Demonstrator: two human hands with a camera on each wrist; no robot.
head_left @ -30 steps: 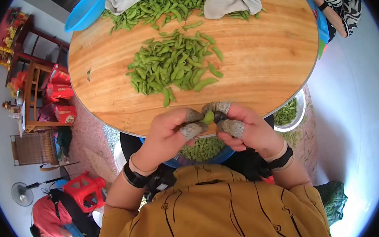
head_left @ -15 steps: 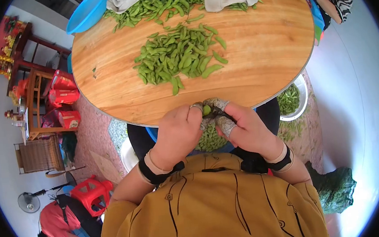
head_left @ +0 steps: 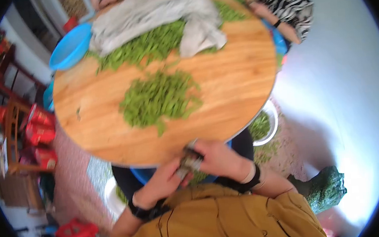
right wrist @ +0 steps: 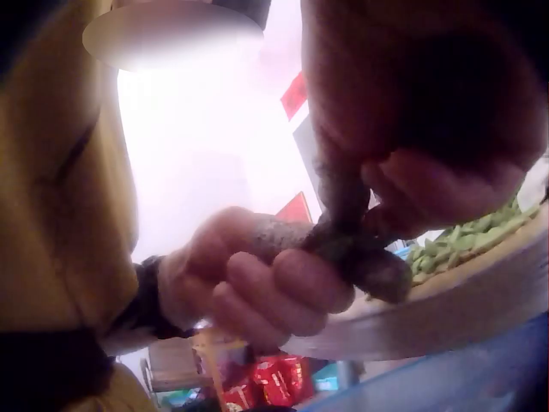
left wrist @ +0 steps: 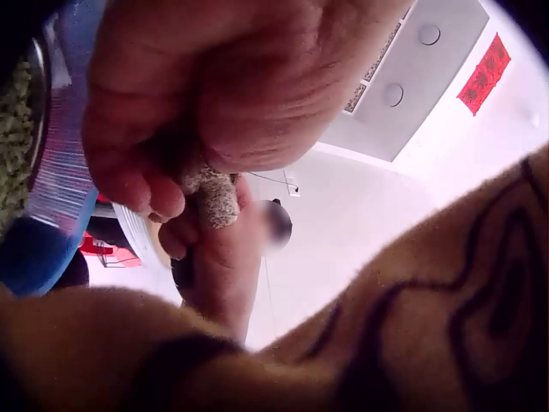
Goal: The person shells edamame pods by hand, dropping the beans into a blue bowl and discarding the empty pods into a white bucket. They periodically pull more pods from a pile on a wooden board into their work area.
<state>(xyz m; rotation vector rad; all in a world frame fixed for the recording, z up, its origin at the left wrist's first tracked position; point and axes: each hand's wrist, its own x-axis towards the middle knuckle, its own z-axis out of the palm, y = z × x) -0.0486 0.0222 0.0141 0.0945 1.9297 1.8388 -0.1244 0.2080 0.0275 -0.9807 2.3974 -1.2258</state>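
Observation:
Both hands meet just off the near edge of the round wooden table, wrapped fingertips together. The left hand [head_left: 161, 183] [right wrist: 266, 292] curls its fingers, with a dim green pod [right wrist: 336, 249] between the fingertips in the right wrist view. From the other side, the right hand [head_left: 223, 161] [left wrist: 225, 275] pinches at the same spot; the pod is mostly hidden by the fingers and blur. Under the hands is a blue basin [head_left: 139, 176] with shelled beans [left wrist: 14, 142]. A pile of green pods [head_left: 157, 99] lies on the table [head_left: 235, 83].
A grey cloth [head_left: 146, 17] partly covers a larger pod heap [head_left: 141, 46] at the far side. Nearby is a blue bowl [head_left: 71, 47]. White basins [head_left: 272, 127] [head_left: 112, 198] flank the table on the floor. A person in a zebra-patterned top [head_left: 285, 10] is at the far right.
The head view has tilted up, so the table sits lower and further left. The hands, still together, have turned, with the right hand now higher than the left.

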